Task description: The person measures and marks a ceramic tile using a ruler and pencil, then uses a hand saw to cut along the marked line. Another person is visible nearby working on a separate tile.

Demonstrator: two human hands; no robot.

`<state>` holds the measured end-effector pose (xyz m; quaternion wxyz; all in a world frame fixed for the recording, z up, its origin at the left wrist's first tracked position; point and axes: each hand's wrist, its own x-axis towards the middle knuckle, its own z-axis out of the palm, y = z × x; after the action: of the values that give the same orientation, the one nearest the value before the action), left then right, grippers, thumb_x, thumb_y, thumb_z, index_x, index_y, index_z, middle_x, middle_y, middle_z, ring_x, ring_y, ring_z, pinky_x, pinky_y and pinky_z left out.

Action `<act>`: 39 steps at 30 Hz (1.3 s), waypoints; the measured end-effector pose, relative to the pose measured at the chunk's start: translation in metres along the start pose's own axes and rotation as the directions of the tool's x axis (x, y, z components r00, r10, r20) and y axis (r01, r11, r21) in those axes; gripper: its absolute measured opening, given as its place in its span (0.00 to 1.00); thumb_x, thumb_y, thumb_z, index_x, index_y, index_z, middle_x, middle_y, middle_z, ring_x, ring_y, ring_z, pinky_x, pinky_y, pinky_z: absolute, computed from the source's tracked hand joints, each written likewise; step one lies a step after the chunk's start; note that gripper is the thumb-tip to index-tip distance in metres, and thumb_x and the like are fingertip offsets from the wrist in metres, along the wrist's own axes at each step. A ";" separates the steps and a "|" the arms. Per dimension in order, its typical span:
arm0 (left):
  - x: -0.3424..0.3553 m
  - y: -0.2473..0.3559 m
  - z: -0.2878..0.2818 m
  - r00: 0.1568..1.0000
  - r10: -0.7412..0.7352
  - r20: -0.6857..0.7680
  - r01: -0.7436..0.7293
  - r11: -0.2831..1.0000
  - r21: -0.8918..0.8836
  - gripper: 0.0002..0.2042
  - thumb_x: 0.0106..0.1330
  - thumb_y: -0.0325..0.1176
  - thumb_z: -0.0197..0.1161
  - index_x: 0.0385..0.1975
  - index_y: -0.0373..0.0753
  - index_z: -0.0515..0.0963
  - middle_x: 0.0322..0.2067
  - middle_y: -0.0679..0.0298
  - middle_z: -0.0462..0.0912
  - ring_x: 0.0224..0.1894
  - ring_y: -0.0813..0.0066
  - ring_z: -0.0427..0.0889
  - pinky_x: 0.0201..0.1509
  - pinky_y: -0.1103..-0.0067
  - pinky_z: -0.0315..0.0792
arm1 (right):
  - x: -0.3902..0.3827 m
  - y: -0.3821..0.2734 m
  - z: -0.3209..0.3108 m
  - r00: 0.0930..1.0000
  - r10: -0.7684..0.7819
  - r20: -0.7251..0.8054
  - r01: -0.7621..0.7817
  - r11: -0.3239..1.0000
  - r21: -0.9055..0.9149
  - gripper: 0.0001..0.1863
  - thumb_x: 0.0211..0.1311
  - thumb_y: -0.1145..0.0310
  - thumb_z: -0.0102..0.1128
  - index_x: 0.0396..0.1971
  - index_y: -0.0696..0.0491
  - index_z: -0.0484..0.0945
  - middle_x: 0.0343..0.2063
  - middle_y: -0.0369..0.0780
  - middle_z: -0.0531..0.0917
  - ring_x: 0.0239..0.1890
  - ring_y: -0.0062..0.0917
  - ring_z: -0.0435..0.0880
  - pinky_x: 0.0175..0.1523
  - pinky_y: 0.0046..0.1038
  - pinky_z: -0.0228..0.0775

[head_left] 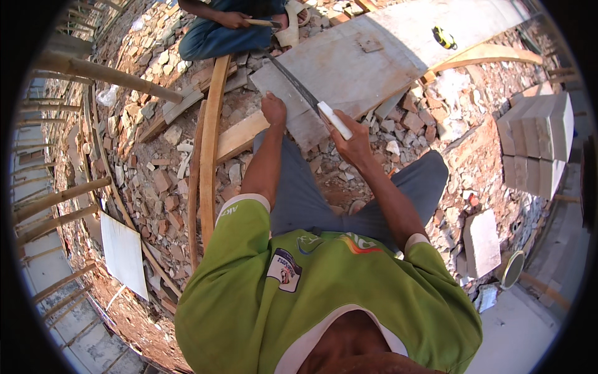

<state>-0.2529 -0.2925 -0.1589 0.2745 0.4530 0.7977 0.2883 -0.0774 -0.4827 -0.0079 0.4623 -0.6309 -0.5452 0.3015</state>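
In my right hand (352, 140) is the white handle of a handsaw (335, 121), with the fingers closed round it. The dark blade slants away to the far left across a wide grey board (349, 75), near its left end. My left hand (274, 111) is curled at the board's left edge, closed on it; the fingertips are partly hidden. A small flat offcut (370, 45) lies on top of the board. Farther right on it rests a yellow and black tape measure (444, 37).
Across from me sits another person, whose hand (234, 20) holds a wooden-handled tool (261, 22). Long timbers (212, 149) run along my left. Broken brick rubble (165, 181) covers the ground. Stacked grey blocks (536, 137) stand at the right; a bamboo pole (112, 76) juts in at the left.
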 end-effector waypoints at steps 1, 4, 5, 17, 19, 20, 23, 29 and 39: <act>-0.001 0.002 -0.001 1.000 0.000 -0.017 0.000 1.000 -0.014 0.27 0.74 0.49 0.42 0.37 0.26 0.75 0.38 0.37 0.81 0.44 0.37 0.80 0.50 0.54 0.72 | -0.031 0.001 -0.020 1.000 -0.019 -0.013 0.019 1.000 0.008 0.22 0.57 0.76 0.61 0.53 0.63 0.77 0.38 0.53 0.86 0.37 0.27 0.88 0.41 0.25 0.78; -0.006 -0.001 -0.004 0.998 -0.027 -0.048 0.026 1.000 -0.013 0.26 0.74 0.48 0.42 0.37 0.26 0.75 0.38 0.37 0.81 0.44 0.37 0.80 0.50 0.54 0.72 | -0.088 -0.017 -0.059 0.996 -0.078 -0.033 0.078 0.997 -0.001 0.22 0.57 0.78 0.60 0.54 0.63 0.77 0.37 0.52 0.86 0.37 0.27 0.88 0.41 0.24 0.79; -0.006 0.001 -0.005 0.997 -0.038 -0.060 0.037 0.999 -0.012 0.26 0.74 0.48 0.42 0.36 0.26 0.76 0.38 0.37 0.81 0.44 0.38 0.80 0.50 0.54 0.72 | -0.092 -0.021 -0.061 0.994 -0.106 -0.036 0.105 0.994 -0.010 0.22 0.57 0.78 0.60 0.54 0.63 0.77 0.37 0.51 0.86 0.37 0.27 0.88 0.41 0.24 0.79; -0.010 0.007 -0.010 0.999 -0.035 -0.041 0.036 0.999 0.002 0.26 0.74 0.48 0.42 0.36 0.26 0.76 0.38 0.37 0.81 0.44 0.38 0.80 0.50 0.55 0.72 | -0.079 -0.012 -0.057 0.988 -0.140 -0.071 0.145 0.988 0.060 0.21 0.56 0.75 0.63 0.52 0.64 0.77 0.36 0.54 0.86 0.38 0.24 0.87 0.42 0.27 0.77; -0.013 0.006 -0.003 0.999 -0.041 -0.014 0.041 0.999 -0.009 0.26 0.74 0.48 0.42 0.36 0.26 0.76 0.38 0.37 0.81 0.44 0.38 0.80 0.50 0.55 0.72 | -0.023 -0.006 -0.025 1.000 -0.006 -0.020 0.006 1.000 -0.001 0.22 0.56 0.75 0.63 0.52 0.64 0.77 0.37 0.54 0.86 0.38 0.25 0.87 0.42 0.27 0.78; -0.007 0.009 0.002 0.999 -0.033 -0.007 0.033 0.999 -0.018 0.26 0.74 0.48 0.42 0.36 0.26 0.76 0.38 0.37 0.81 0.44 0.38 0.80 0.50 0.55 0.72 | 0.023 0.002 0.005 0.997 -0.062 -0.051 0.061 0.998 -0.019 0.22 0.55 0.76 0.63 0.52 0.63 0.78 0.37 0.54 0.86 0.37 0.27 0.88 0.40 0.27 0.78; 0.006 -0.005 0.001 1.000 0.023 -0.012 -0.023 1.000 0.001 0.26 0.74 0.49 0.42 0.37 0.27 0.76 0.38 0.38 0.81 0.44 0.38 0.80 0.50 0.54 0.71 | 0.028 0.000 0.013 0.995 -0.089 -0.049 0.090 0.996 0.002 0.22 0.54 0.77 0.63 0.52 0.63 0.78 0.36 0.53 0.86 0.35 0.30 0.88 0.39 0.27 0.78; -0.011 0.008 -0.006 0.997 -0.027 -0.068 0.025 0.999 -0.032 0.26 0.74 0.49 0.42 0.35 0.27 0.76 0.37 0.38 0.81 0.43 0.38 0.80 0.49 0.55 0.72 | -0.075 -0.018 -0.061 0.994 -0.099 -0.043 0.099 0.995 -0.008 0.22 0.55 0.78 0.61 0.52 0.64 0.78 0.35 0.51 0.87 0.33 0.26 0.88 0.39 0.25 0.78; -0.001 -0.003 0.002 0.998 0.001 -0.056 -0.002 1.000 -0.019 0.27 0.74 0.49 0.42 0.36 0.25 0.76 0.37 0.36 0.81 0.43 0.38 0.80 0.49 0.53 0.72 | -0.061 -0.016 -0.049 0.993 -0.112 -0.019 0.112 0.994 0.005 0.21 0.55 0.77 0.62 0.51 0.63 0.78 0.34 0.52 0.86 0.31 0.31 0.88 0.38 0.28 0.78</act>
<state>-0.2527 -0.2944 -0.1617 0.2563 0.4426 0.8019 0.3088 -0.0543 -0.5550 0.0185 0.4857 -0.6006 -0.5745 0.2709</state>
